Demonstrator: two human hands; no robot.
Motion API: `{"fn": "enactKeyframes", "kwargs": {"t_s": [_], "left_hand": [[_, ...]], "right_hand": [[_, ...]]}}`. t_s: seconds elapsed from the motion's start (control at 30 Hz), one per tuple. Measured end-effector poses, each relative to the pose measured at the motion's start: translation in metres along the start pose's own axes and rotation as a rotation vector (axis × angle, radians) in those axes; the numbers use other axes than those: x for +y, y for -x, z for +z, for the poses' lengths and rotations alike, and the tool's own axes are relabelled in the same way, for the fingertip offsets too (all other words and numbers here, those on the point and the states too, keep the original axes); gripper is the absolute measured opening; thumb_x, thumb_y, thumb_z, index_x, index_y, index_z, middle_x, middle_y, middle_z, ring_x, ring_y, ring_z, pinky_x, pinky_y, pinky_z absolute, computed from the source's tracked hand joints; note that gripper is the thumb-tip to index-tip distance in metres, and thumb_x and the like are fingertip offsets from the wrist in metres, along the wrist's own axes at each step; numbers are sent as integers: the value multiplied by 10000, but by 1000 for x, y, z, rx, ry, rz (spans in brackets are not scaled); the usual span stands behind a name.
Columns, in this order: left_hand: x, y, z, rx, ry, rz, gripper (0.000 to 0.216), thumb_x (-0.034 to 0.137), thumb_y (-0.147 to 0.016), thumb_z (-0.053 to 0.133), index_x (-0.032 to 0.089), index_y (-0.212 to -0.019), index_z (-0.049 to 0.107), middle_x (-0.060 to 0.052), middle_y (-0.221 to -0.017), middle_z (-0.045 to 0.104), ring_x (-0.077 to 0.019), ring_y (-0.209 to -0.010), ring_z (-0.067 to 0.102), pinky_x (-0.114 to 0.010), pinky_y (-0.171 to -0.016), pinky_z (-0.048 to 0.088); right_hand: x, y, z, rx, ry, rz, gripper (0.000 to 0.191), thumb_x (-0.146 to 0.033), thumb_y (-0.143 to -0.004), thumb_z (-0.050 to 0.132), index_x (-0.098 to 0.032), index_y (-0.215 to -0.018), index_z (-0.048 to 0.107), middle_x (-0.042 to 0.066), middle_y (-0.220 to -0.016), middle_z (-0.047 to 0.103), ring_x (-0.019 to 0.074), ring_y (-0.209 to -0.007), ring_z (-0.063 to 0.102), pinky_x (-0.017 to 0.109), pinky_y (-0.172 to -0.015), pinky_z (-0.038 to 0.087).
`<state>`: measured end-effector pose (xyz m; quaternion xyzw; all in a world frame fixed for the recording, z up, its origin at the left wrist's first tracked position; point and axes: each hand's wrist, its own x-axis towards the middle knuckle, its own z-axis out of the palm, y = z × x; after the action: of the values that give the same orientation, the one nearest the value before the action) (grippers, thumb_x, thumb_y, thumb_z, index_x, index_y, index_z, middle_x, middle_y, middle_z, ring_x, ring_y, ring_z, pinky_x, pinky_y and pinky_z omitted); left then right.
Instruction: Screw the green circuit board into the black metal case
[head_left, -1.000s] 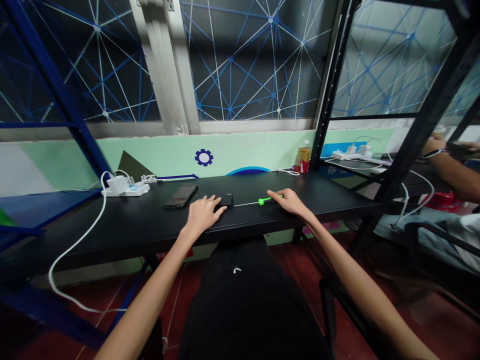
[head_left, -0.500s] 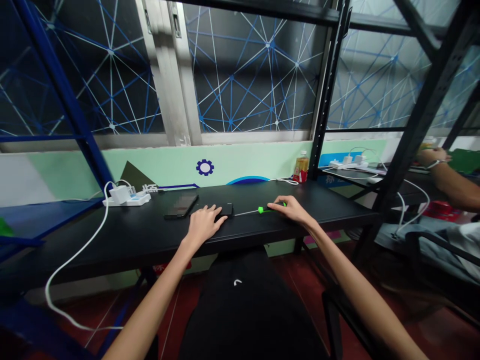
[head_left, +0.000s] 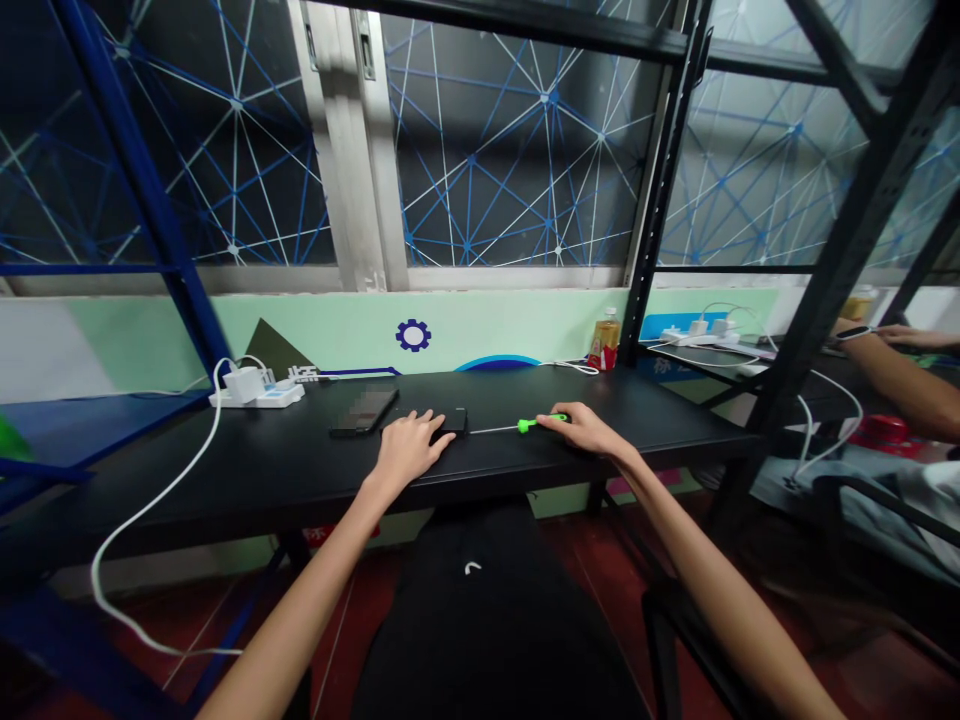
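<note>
My left hand [head_left: 409,450] lies on a small black rectangular block [head_left: 454,420] on the black desk [head_left: 495,460], its fingers spread over the top and its thumb near the front edge. What the block is cannot be told. A screwdriver [head_left: 527,426] with a bright green and black handle is pinched in the closed fingers of my right hand [head_left: 585,428]. Its thin metal shaft points left, with the tip at or close to the block's right end. Just left of my left hand lies a dark flat phone-like device [head_left: 364,411], its screen blurred out.
A white power strip [head_left: 259,392] with plugs and a looping cable stands at the desk's left. At the back right stands a drink bottle [head_left: 604,338] beside a white cable [head_left: 571,366]. Black posts [head_left: 660,190] frame the desk; another person's arm [head_left: 896,372] shows far right.
My right hand has shifted slightly on the screwdriver, and more of its green handle shows. My left hand stays on the block. At right, the other person's arm has moved.
</note>
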<state>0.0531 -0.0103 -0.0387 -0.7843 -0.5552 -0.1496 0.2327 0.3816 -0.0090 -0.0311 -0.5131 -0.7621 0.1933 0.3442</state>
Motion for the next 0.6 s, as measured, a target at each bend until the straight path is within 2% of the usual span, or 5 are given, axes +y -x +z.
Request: {"fn": "enactKeyframes", "kwargs": {"t_s": [0.1,0.17,0.27,0.37,0.6], "left_hand": [[0,0,1,12,5,5,447,501,-988,453,244,-1276,679,-86,-1318,669,-323,-1206,615,-378,-856,536],[-1,0,1,13,6,5,449,503,-989,450,244,-1274,680,-83,-1317,670,-321,-1206,615,-376,-855,535],[-1,0,2,7,7,3,452,507,-992,442,249,-1280,676,-81,-1319,668,-315,-1204,615,-373,-857,532],[0,0,1,1,10,0,450,507,-993,440,257,-1286,673,-77,-1327,663,-312,-1207,613,-369,-859,528],[-1,-1,1,16,4,19,453,506,-991,454,225,-1260,686,-89,-1307,675,-322,-1186,625,-376,-827,537]], "right_hand": [[0,-2,4,47,9,13,594,-728,-860,457,-183,-644,551,-25,-594,417,133,-604,389,268,-565,283],[0,-2,5,65,-23,-11,556,-704,-875,459,-183,-720,574,-24,-644,458,135,-623,402,266,-581,296],[3,0,3,39,-73,-71,455,-643,-805,621,-197,-887,577,-28,-732,508,139,-656,425,259,-597,322],[6,1,1,17,-113,-97,430,-587,-759,698,-203,-896,558,-29,-729,515,146,-662,442,261,-607,346],[10,-6,8,216,68,-115,461,-653,-829,598,-210,-926,679,14,-743,613,175,-680,514,288,-638,358]]}}
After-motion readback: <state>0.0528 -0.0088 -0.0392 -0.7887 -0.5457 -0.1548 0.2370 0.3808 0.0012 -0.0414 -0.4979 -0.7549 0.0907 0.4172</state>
